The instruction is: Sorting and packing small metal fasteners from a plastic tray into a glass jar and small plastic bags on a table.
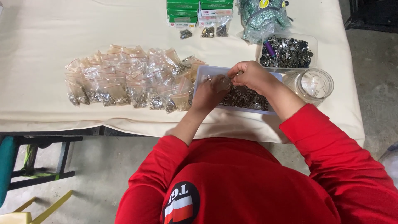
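The left hand (209, 92) pinches a small clear bag (222, 82) between narrow fingers, holding it up over the tray (202, 74). The right hand (249, 75) has its fingertips bunched tight at the bag's mouth; whether they grip a metal piece there is too small to tell. Both hands meet just above the tray, a shallow pale box of small metal fasteners (244, 97) lying directly under the fingers. To the left of the left hand, touching the tray's edge, spreads a heap of filled bags (128, 81). Just right of the right hand stands a clear jar (315, 84). Beyond the right hand sits a clear tub of dark metal clips (287, 52). Farther beyond are green boxes (199, 11) and a bag of green pieces (263, 16), all on a cream cloth (41, 49).
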